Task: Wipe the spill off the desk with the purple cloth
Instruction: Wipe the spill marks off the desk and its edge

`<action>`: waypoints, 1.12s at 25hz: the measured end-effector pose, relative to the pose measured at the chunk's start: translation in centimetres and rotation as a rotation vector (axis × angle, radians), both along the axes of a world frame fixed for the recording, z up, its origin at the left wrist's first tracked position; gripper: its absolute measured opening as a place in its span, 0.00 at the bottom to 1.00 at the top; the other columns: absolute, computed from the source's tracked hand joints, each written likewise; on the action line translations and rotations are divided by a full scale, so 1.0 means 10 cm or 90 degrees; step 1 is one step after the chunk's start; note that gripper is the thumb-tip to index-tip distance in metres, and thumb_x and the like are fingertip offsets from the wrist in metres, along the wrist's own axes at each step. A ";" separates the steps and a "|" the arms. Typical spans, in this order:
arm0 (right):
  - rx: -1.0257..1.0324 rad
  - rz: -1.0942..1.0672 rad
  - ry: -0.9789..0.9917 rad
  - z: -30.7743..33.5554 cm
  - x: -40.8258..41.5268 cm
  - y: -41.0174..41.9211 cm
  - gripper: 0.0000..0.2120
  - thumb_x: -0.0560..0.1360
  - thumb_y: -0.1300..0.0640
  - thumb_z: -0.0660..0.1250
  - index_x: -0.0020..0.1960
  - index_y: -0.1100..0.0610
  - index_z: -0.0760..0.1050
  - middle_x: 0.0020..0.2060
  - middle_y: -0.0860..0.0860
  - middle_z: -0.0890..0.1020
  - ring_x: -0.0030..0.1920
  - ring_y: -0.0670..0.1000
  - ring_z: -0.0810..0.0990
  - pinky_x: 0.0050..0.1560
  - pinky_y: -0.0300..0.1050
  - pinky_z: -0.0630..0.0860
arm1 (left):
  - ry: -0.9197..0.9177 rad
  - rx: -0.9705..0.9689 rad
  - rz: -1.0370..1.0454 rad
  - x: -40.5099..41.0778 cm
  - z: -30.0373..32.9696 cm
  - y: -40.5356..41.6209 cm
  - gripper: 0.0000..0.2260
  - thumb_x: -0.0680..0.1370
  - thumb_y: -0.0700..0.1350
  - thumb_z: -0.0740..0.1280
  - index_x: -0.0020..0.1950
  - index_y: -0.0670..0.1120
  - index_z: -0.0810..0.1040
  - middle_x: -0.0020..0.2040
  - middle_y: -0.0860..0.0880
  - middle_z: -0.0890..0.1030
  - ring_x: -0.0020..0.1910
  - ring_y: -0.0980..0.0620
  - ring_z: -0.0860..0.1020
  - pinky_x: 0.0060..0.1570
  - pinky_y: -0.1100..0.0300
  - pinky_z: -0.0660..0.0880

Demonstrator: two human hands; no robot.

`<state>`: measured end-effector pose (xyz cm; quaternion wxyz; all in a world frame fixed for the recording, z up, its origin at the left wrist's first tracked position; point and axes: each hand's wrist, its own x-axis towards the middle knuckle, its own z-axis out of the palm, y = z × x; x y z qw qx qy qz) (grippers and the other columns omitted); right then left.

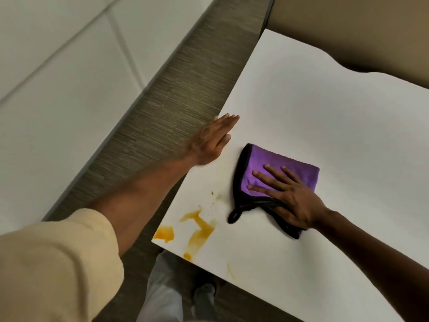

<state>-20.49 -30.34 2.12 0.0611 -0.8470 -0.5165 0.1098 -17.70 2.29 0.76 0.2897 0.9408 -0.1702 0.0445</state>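
A folded purple cloth [274,163] with black trim lies flat on the white desk [325,112]. My right hand [290,196] presses on its near right part, fingers spread on top and thumb tucked around the black edge. An orange-yellow spill [199,228] sits in patches at the desk's near left corner, with small drops and a faint smear toward the cloth. The cloth rests just right of the spill, apart from the main patches. My left hand [212,140] lies flat on the desk's left edge, fingers together, holding nothing.
The desk's left edge runs along a strip of grey-brown carpet [176,94]. A white wall or panel [58,77] stands beyond it. A tan partition [348,26] backs the desk. My legs and shoes [176,296] show below the near corner.
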 end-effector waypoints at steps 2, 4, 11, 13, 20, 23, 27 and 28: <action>-0.018 0.017 -0.015 0.00 -0.01 -0.45 0.28 0.84 0.39 0.45 0.83 0.41 0.54 0.85 0.47 0.53 0.85 0.58 0.48 0.77 0.71 0.55 | -0.003 -0.015 0.011 0.02 -0.03 0.03 0.23 0.86 0.41 0.57 0.82 0.39 0.60 0.81 0.42 0.65 0.81 0.44 0.62 0.80 0.44 0.57; -0.038 0.021 -0.027 0.01 0.02 -0.51 0.28 0.84 0.39 0.45 0.83 0.40 0.54 0.85 0.47 0.53 0.85 0.58 0.48 0.78 0.70 0.54 | -0.003 -0.007 0.010 0.05 -0.05 0.03 0.24 0.86 0.42 0.57 0.82 0.39 0.60 0.81 0.42 0.64 0.81 0.44 0.61 0.80 0.44 0.56; -0.011 0.077 -0.038 -0.04 0.18 0.73 0.30 0.82 0.41 0.52 0.83 0.39 0.53 0.85 0.47 0.50 0.85 0.57 0.44 0.81 0.69 0.48 | 0.014 0.001 -0.006 0.09 -0.03 0.02 0.24 0.85 0.41 0.55 0.81 0.36 0.61 0.80 0.39 0.64 0.81 0.42 0.61 0.81 0.45 0.54; -0.009 0.080 -0.034 -0.05 0.17 0.82 0.30 0.82 0.41 0.52 0.84 0.40 0.53 0.85 0.47 0.51 0.85 0.58 0.45 0.81 0.69 0.48 | 0.024 0.005 -0.008 0.10 -0.01 0.04 0.24 0.85 0.43 0.53 0.81 0.36 0.60 0.81 0.39 0.64 0.81 0.42 0.61 0.81 0.46 0.54; 0.008 0.042 -0.008 -0.04 -0.26 0.08 0.31 0.83 0.41 0.53 0.84 0.40 0.51 0.85 0.47 0.49 0.85 0.57 0.44 0.80 0.71 0.50 | -0.017 0.036 0.006 0.06 0.01 -0.03 0.24 0.85 0.39 0.58 0.81 0.36 0.60 0.81 0.40 0.64 0.81 0.41 0.61 0.81 0.43 0.56; 0.011 0.021 -0.004 -0.12 -0.39 0.01 0.30 0.83 0.40 0.50 0.84 0.38 0.51 0.85 0.46 0.49 0.85 0.58 0.45 0.79 0.70 0.49 | -0.003 0.039 0.004 0.08 -0.02 -0.02 0.24 0.85 0.40 0.59 0.81 0.37 0.60 0.81 0.41 0.63 0.82 0.43 0.59 0.81 0.45 0.54; 0.001 0.019 0.008 -0.08 0.00 0.24 0.29 0.83 0.39 0.49 0.83 0.37 0.54 0.85 0.45 0.51 0.85 0.55 0.46 0.81 0.67 0.48 | 0.010 0.067 -0.013 0.11 -0.05 0.02 0.25 0.85 0.44 0.59 0.82 0.40 0.61 0.82 0.42 0.62 0.83 0.44 0.57 0.82 0.47 0.52; -0.006 -0.022 0.000 -0.05 0.11 0.31 0.28 0.82 0.39 0.49 0.83 0.37 0.54 0.85 0.44 0.51 0.85 0.55 0.46 0.81 0.67 0.49 | 0.010 0.080 -0.017 0.11 -0.05 0.02 0.25 0.85 0.45 0.59 0.82 0.41 0.61 0.82 0.42 0.62 0.83 0.44 0.57 0.82 0.47 0.52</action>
